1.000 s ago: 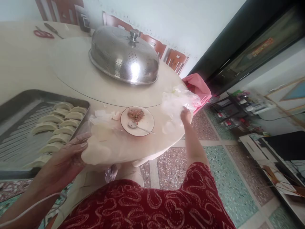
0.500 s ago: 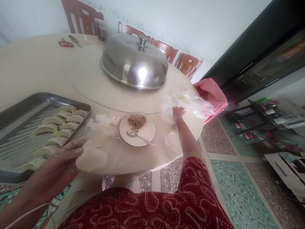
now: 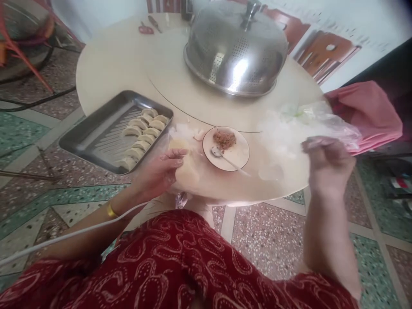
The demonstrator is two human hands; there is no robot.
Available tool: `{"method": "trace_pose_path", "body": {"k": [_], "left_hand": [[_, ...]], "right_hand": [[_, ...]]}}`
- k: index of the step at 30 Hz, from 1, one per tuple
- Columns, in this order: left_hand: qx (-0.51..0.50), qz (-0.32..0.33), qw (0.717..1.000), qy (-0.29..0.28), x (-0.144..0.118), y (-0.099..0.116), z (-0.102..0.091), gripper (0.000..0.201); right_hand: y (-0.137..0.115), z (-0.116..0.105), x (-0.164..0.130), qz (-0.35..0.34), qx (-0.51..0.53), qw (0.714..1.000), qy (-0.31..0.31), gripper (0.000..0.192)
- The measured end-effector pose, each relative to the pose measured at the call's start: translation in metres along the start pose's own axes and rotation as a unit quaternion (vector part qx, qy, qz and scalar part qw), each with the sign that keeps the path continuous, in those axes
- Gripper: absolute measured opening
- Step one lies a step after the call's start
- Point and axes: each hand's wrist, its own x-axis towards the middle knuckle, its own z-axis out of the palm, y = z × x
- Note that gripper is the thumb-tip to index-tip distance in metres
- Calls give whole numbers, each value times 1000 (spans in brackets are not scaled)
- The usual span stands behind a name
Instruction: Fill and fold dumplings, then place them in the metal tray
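The right hand (image 3: 328,165) has drawn back from the plastic bag (image 3: 309,124) at the surface's right edge, fingers curled, seemingly pinching something unclear; the left hand (image 3: 161,171) stays flat, fingers open, on the wrappers (image 3: 186,171) at the near edge.

The round table (image 3: 106,64) carries a metal tray (image 3: 96,137), domed cover (image 3: 236,47), plate (image 3: 240,152) (spoon on it) and scissors (image 3: 146,29).

The person wears a dark red garment (image 3: 180,266) with pale swirls across the lower frame, a gold bangle (image 3: 111,210) at lower left, bare forearms.
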Motion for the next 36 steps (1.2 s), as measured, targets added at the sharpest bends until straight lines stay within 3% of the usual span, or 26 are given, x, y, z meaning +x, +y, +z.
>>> {"method": "trace_pose_path", "body": {"k": [2,3,5,9,13,15,17,24,28,32,34,36], "left_hand": [[14,3,1000,-7,-2,-5,-1,25],[28,8,999,-16,-3,-8,-1,24],[73,35,996,-42,-6,-10,-3,22],[242,147,955,-93,-17,-5,-8,22],[419,215,870,-148,-27,3,-14,25],[479,257,822,-169,-26,2,-22,24],[513,281,793,-169,-21,-4,-32,25],[494,304,803,-136,-2,-32,-59,25],[517,338,776,-128,-4,-30,-59,21],[565,369,724,-144,-5,-23,-60,18],[592,370,698,-158,-5,-22,-61,17],[606,359,691,-162,-4,-22,-64,17]], "right_hand": [[-31,31,-61,-52,68,987,-139,14],[-43,52,-89,-59,109,965,-231,13],[-56,96,-132,-11,171,935,-312,17],[-53,162,-166,156,268,904,-293,37],[-40,193,-176,222,321,891,-231,53],[-35,200,-181,253,335,884,-209,57],[-30,203,-185,281,353,867,-211,56],[-19,195,-190,321,368,838,-243,42],[-18,190,-190,301,363,845,-252,38],[-21,188,-191,284,338,863,-246,32],[-23,188,-192,280,320,873,-237,28],[-26,188,-192,283,306,880,-229,25]]}}
